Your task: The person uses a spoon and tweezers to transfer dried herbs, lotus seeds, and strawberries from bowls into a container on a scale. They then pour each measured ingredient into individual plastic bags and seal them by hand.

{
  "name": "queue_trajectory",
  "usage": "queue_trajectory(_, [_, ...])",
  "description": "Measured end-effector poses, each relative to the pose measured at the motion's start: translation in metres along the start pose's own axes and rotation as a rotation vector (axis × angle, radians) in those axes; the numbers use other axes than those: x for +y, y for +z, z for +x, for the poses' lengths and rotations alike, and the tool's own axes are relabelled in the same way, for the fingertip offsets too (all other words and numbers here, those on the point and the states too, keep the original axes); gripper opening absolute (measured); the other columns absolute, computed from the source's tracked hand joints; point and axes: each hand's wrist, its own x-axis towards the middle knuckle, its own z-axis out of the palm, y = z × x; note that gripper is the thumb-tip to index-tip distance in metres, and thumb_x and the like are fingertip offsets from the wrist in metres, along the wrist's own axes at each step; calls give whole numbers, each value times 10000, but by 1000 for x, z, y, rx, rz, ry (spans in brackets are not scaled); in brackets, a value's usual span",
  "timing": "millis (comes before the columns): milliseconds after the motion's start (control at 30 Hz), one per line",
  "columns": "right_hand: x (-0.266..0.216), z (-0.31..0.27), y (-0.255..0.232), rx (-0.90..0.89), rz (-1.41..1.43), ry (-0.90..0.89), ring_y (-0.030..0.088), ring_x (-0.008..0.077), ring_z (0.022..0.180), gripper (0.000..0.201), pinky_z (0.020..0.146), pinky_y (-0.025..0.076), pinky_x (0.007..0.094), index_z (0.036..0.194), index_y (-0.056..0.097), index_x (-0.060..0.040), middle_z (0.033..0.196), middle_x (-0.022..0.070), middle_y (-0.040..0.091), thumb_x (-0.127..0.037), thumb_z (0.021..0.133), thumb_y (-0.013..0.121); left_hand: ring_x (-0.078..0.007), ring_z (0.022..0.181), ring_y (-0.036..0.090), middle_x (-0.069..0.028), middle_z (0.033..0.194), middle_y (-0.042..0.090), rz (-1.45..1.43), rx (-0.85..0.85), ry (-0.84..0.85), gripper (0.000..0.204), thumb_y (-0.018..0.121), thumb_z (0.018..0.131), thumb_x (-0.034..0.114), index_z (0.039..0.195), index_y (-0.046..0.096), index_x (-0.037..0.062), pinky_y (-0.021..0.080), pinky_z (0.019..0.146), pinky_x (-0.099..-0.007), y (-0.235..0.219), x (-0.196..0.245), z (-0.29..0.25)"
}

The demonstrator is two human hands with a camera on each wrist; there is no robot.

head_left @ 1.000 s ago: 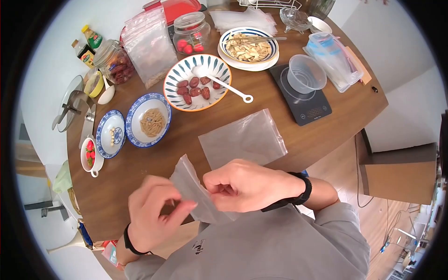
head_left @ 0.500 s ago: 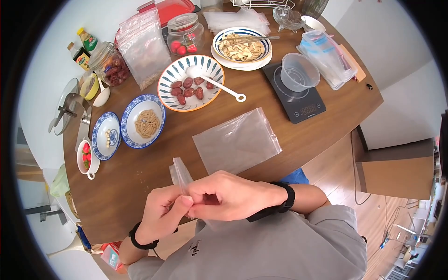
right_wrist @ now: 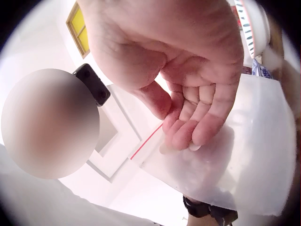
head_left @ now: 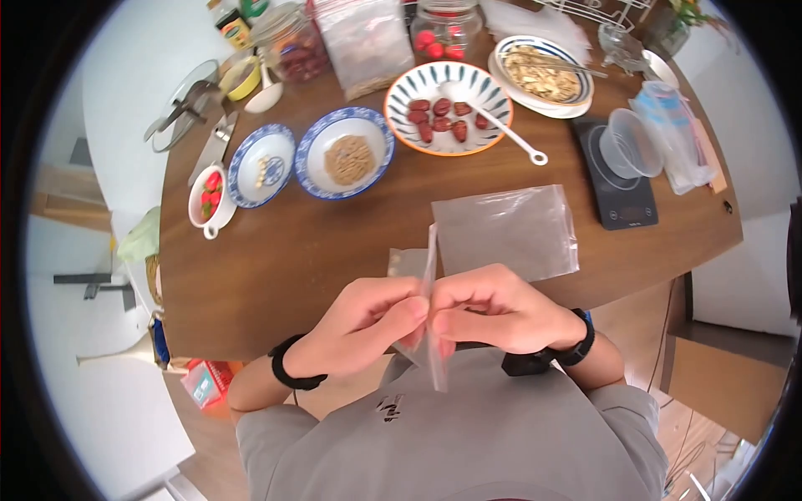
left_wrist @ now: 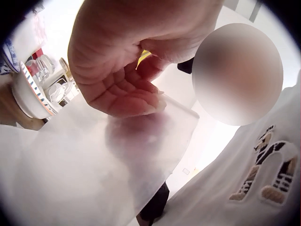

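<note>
Both hands (head_left: 359, 326) pinch an upright plastic bag (head_left: 437, 363); a flat bag (head_left: 508, 234) lies near the scale (head_left: 626, 205).

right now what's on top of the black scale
A clear plastic tub sits on the black scale. The surface directly beneath the tub is covered, so I can't tell.

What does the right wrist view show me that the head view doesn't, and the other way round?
Only the right wrist view: a red strip on the held bag, and a yellow pane in a frame.

Only the head view: the scale, strawberries and a loose bag flat on the table.

Both: the held bag, the right hand, the left hand (dim through plastic at the wrist) and the leaf-patterned bowl, cut off there.
</note>
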Motion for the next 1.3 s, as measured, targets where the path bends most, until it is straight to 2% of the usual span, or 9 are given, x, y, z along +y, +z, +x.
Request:
queue_trajectory(300, [1, 0, 9, 76, -310, -95, 567, 80, 724, 73, 643, 469, 245, 918, 586, 9, 839, 38, 644, -33, 950, 535, -51, 604, 414, 13, 664, 512, -70, 17, 46, 283, 501, 1008, 236, 840, 578, 22, 339, 535, -236, 3, -6, 2])
queue_trajectory(367, [-2, -2, 9, 126, -348, -98, 576, 83, 719, 51, 631, 469, 249, 908, 579, 17, 801, 47, 643, 0, 937, 540, -49, 700, 501, -12, 780, 579, -88, -39, -19, 283, 470, 1028, 229, 911, 574, -7, 413, 592, -216, 0, -6, 2])
queue_trajectory(633, [4, 2, 12, 250, -126, -144, 589, 59, 676, 146, 557, 456, 237, 765, 565, -11, 717, 43, 623, 10, 907, 593, -59, 654, 503, -22, 768, 608, -51, -40, 75, 166, 509, 993, 123, 925, 609, 9, 407, 560, -231, -4, -8, 1])
queue_trajectory(733, [-2, 2, 15, 258, -576, -203, 508, 47, 553, 303, 478, 376, 230, 635, 494, -37, 580, 9, 540, -30, 882, 669, -64, 631, 512, -11, 717, 606, 125, -12, 100, 121, 566, 926, 76, 839, 622, 13, 410, 547, -239, 1, -2, 1])
queue_trajectory(1067, [-3, -4, 16, 179, -323, -146, 492, 44, 578, 258, 510, 371, 217, 693, 515, -24, 629, 18, 580, -43, 932, 611, -57, 606, 506, -27, 697, 599, -4, -85, 183, 121, 552, 935, 65, 874, 634, 0, 382, 519, -230, -3, 2, -4])
queue_trajectory(1133, [-5, -7, 17, 393, -187, -129, 524, 49, 581, 265, 516, 391, 215, 695, 526, -19, 631, 11, 579, -49, 955, 570, -43, 584, 488, -11, 679, 587, -160, -15, 6, 136, 546, 935, 52, 853, 629, -18, 362, 494, -230, -11, 10, -12])
queue_trajectory(1167, [-6, -10, 8, 450, -109, -246, 556, 61, 586, 274, 522, 409, 215, 693, 527, -17, 636, 9, 583, -49, 966, 536, -25, 571, 466, 3, 674, 583, -192, 35, 4, 156, 532, 934, 37, 821, 616, -30, 346, 476, -223, -17, 12, -17])
queue_trajectory(1267, [-11, -17, 1, 504, -200, -294, 530, 63, 562, 284, 514, 390, 217, 656, 488, -22, 627, 13, 575, -7, 929, 565, -45, 553, 461, 5, 642, 563, -116, 94, -24, 86, 590, 876, 2, 795, 612, -13, 340, 479, -215, -25, 14, -25])
queue_trajectory(1300, [-12, -14, 3, 439, -287, -294, 500, 54, 552, 297, 504, 369, 219, 638, 461, -26, 615, 6, 554, 13, 906, 582, -64, 542, 461, -9, 686, 574, 157, 147, 159, 45, 626, 831, -16, 789, 617, 0, 345, 480, -217, -24, 14, -24])
